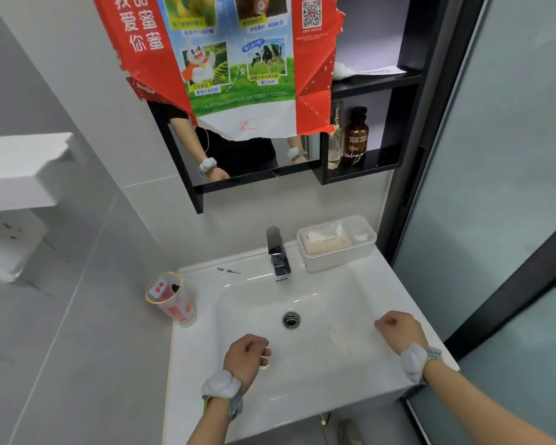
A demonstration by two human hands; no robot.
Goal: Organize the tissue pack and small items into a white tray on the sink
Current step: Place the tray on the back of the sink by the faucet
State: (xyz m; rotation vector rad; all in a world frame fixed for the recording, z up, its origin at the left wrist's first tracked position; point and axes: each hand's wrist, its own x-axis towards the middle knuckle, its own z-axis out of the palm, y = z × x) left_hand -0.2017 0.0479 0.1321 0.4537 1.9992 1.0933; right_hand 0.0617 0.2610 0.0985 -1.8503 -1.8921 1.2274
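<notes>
Left hand (246, 354) and right hand (398, 329), each grip curled closed, empty, over glossy white sink (302, 374). Soft tissue pack (326, 243) inside rounded white tray (339, 255).

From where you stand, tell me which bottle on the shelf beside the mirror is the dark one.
The brown bottle with the black cap and white lettering, on the right. The clear glass bottle beside it, nearer the mirror, is slimmer and see-through.

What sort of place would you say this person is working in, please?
Most likely a small home bathroom: a white sink with a chrome faucet, a mirror cabinet above it, and toiletry bottles on the side shelf.
</notes>
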